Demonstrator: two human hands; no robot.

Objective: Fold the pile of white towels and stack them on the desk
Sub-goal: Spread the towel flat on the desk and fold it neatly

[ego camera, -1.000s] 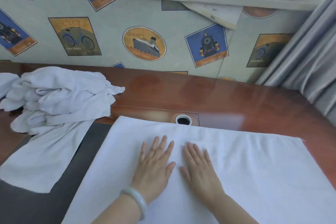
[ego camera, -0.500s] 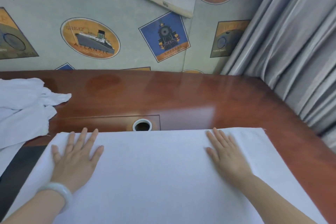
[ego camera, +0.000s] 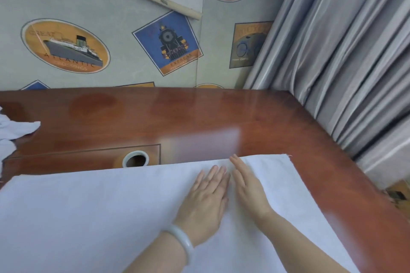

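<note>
- White towel (ego camera: 93, 217) spread flat on the reddish wooden desk (ego camera: 221, 117), covering most of the near part; far edge runs just in front of the cable hole (ego camera: 135, 159), far right corner near the desk's right edge.
- Left hand (ego camera: 205, 200) lies palm down on the towel, fingers straight and close together, flat open, gripping nothing.
- Right hand (ego camera: 247, 186) also on the towel just beside the left, fingers extended and together, tilted a bit on its edge, fingertips at the towel's far edge; nothing held.
- The two hands nearly touch, side by side, right of the towel's middle.
- Pale bangle (ego camera: 183, 242) on the left wrist.
- Pile of unfolded white towels (ego camera: 13, 131) only partly visible at the left frame edge, on the desk, well apart from the hands.
- Wall behind the desk has patterned paper (ego camera: 99, 17) with ship, locomotive and bicycle badges; one strip peels near the top.
- Grey curtain (ego camera: 343, 51) hangs at the right, reaching down beside the desk's right corner.
- No folded stack seen on the desk.
</note>
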